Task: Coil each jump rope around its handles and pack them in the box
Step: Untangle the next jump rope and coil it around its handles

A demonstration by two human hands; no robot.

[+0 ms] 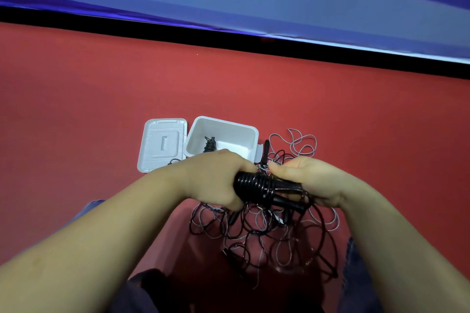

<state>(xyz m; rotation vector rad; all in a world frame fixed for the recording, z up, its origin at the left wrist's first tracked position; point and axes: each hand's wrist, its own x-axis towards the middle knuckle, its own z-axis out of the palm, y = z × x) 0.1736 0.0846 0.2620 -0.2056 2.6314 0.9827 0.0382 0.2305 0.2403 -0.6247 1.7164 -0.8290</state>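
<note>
My left hand (216,180) grips the end of a black jump rope bundle (256,184), whose cord is wound in tight turns around its two black handles. My right hand (310,180) holds the other end of the handles and pinches the cord near the coil. Below my hands lies a tangled pile of black and grey ropes (267,234) on the red floor. The white box (244,132) stands open just beyond my hands, with one coiled black rope (209,144) inside it.
The box's white lid (162,145) lies flat to the left of the box. More grey cord loops (302,145) and a black handle (265,151) lie right of the box. A blue banner wall (229,2) runs along the far edge of the red floor (101,99). My knees frame the pile.
</note>
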